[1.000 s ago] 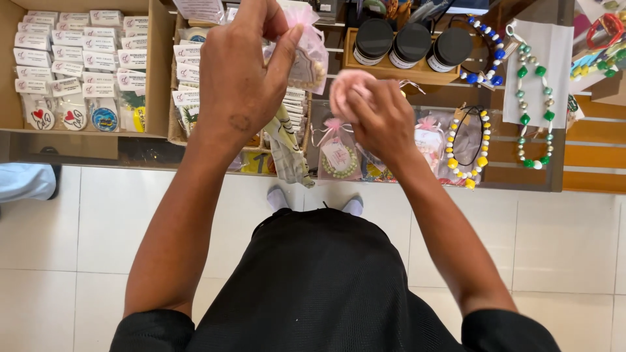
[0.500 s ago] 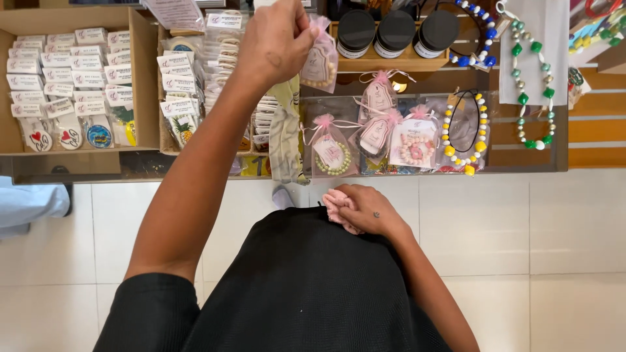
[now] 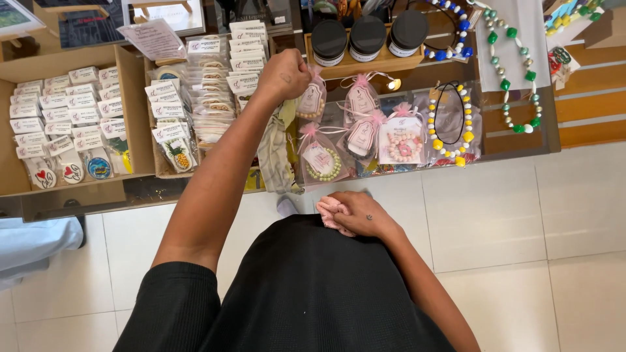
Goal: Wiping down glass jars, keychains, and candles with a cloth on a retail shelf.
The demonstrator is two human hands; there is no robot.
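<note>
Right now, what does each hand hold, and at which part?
Left hand: small sheer gift pouch, gripped at its pink-tied top. Right hand: pink cloth, bunched against the black garment.

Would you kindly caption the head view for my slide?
Left hand holds a sheer pouch over the display table; right hand presses pink cloth against black clothing.

The left arm stretches forward and up from the black sleeve, nearly straight at the elbow. The left hand is closed in a loose fist with its back turned to the camera, fingers curled under and pinched together. The right arm is bent sharply, elbow out to the side, forearm angled inward. The right hand rests low against the belly, fingers curled shut, knuckles up.
</note>
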